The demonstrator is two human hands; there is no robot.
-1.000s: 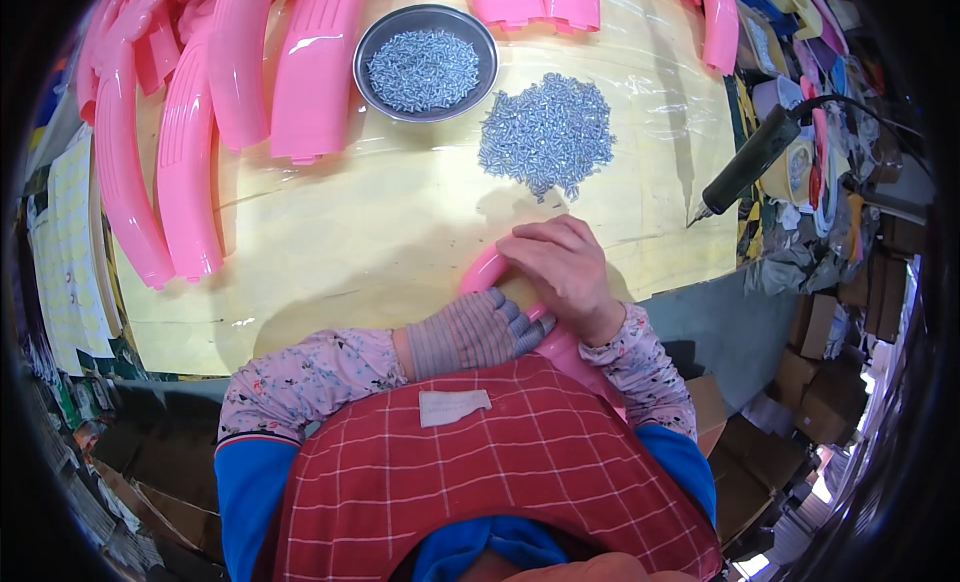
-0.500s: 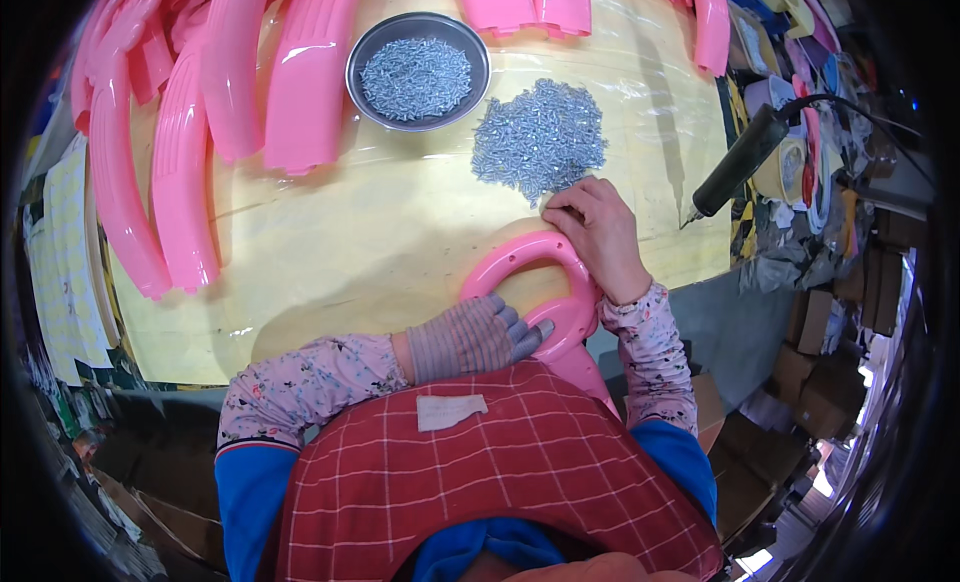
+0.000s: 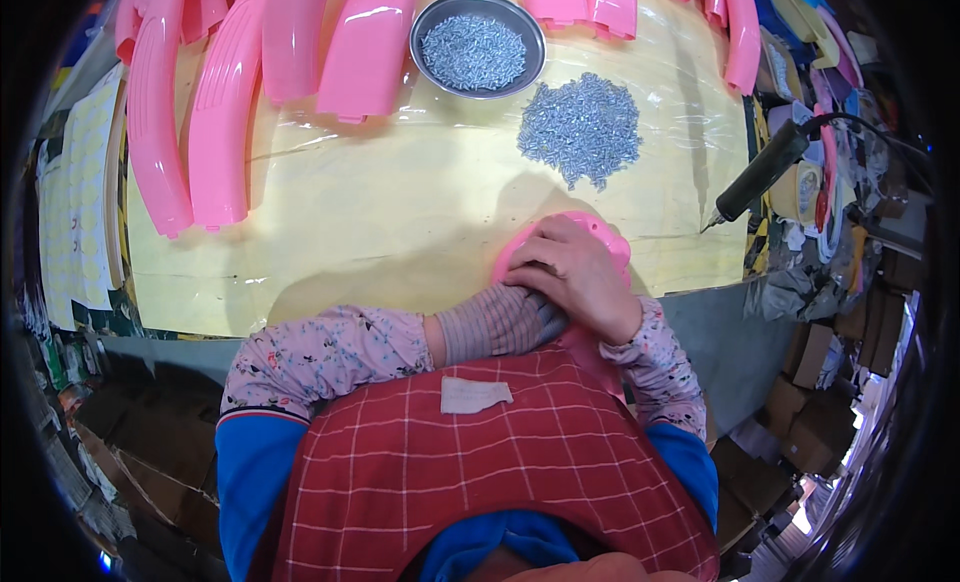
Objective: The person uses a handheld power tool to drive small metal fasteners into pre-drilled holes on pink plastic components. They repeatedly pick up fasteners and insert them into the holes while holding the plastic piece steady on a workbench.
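Observation:
At the table's near edge lies a curved pink plastic part point(image 3: 606, 234) with a rounded loop, its lower end reaching toward my apron. My left hand point(image 3: 505, 320), in a grey striped fingerless glove, is closed on the part; its fingertips are partly covered. Over the loop and the left fingers bends my bare right hand point(image 3: 583, 279), fingers curled together; whatever they pinch is hidden. Beyond the hands is a loose heap of small silver screws point(image 3: 580, 130). Behind it, a round metal bowl point(image 3: 540, 57) holds more screws.
Long curved pink plastic pieces point(image 3: 222, 132) lie at the far left, with others along the back. At the right edge a black electric screwdriver point(image 3: 765, 172) points down on its cord. Sheets of round stickers point(image 3: 88, 192) lie left; cardboard boxes point(image 3: 815, 412) stand lower right.
My right hand has come back from the edge of the screw heap to above the pink part's loop, over my left fingers. The view has shifted slightly.

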